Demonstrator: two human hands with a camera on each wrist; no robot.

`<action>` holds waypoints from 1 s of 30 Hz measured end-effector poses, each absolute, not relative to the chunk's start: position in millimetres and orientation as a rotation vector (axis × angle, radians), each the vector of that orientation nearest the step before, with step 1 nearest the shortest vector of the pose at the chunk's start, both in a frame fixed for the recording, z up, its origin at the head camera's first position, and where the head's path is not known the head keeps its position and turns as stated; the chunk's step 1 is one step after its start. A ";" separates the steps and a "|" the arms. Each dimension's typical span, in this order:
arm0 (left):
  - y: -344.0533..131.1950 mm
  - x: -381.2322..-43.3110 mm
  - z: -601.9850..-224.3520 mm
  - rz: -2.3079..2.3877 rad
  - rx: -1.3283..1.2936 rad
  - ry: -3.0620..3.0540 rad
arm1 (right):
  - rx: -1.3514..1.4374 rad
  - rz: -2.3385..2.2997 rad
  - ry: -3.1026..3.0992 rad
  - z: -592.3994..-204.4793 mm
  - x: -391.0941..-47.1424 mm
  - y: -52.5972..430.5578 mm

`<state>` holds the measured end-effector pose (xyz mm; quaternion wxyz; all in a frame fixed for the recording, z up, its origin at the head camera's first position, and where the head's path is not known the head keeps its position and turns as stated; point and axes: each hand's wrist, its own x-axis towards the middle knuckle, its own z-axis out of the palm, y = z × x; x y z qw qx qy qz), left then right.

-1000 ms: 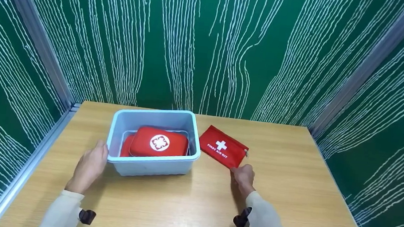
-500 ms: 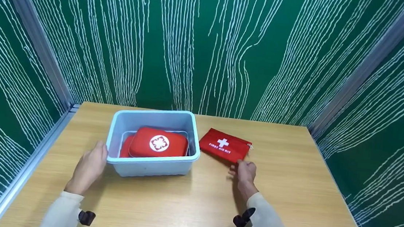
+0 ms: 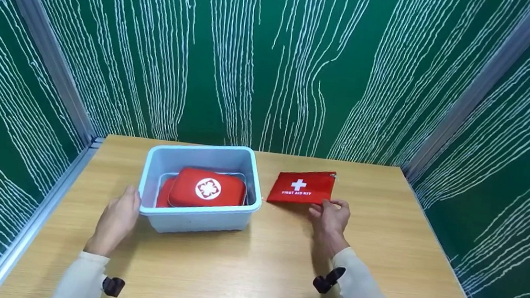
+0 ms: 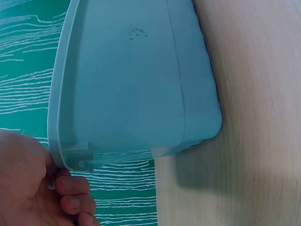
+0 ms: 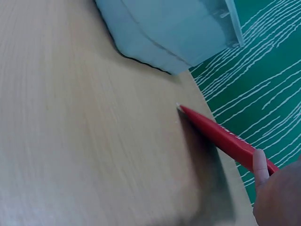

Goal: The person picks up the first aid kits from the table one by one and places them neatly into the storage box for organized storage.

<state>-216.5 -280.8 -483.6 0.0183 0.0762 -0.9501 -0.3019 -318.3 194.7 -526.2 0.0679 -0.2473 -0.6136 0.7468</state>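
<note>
A light blue plastic bin (image 3: 198, 222) stands on the table, left of centre. My left hand (image 3: 117, 215) grips its rim at the left front corner, the thumb and curled fingers showing at the rim in the left wrist view. Inside the bin lies a red hard-shell first aid case (image 3: 184, 190) with a white round emblem, over another red item (image 3: 164, 198). My right hand (image 3: 333, 220) pinches the lower right edge of a flat red first aid pouch (image 3: 307, 185). In the right wrist view the pouch (image 5: 221, 136) slants up from the tabletop, its near end raised.
The wooden table (image 3: 215, 274) is bounded by green walls (image 3: 295, 75) with white wavy lines and by grey metal posts (image 3: 481, 91) at the corners. The bin stands close to the pouch's left side.
My right hand has moved right and slightly up, turning the pouch counterclockwise and lifting its right side. The left hand and the bin have hardly moved.
</note>
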 end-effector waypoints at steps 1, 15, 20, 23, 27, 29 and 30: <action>-280.6 -216.6 -483.6 -0.949 0.245 -2.954 | -0.747 2.251 -1.858 -524.0 -318.0 196.7; -279.2 -214.7 -484.1 -0.850 0.174 -2.880 | -0.584 2.293 -1.677 -485.7 -318.8 198.0; -280.0 -214.8 -483.5 -0.841 0.174 -2.897 | -0.486 2.372 -1.583 -468.7 -316.6 186.7; -280.3 -215.4 -483.3 -0.850 0.182 -2.912 | -0.445 2.407 -1.577 -459.0 -315.1 179.1; -279.7 -215.7 -483.0 -0.864 0.188 -2.924 | -0.410 2.434 -1.564 -448.0 -312.2 168.8; -279.4 -215.5 -482.9 -0.871 0.193 -2.926 | -0.385 2.436 -1.553 -443.2 -310.2 165.1; -279.3 -215.4 -482.7 -0.880 0.196 -2.930 | -0.370 2.436 -1.544 -441.3 -309.7 163.9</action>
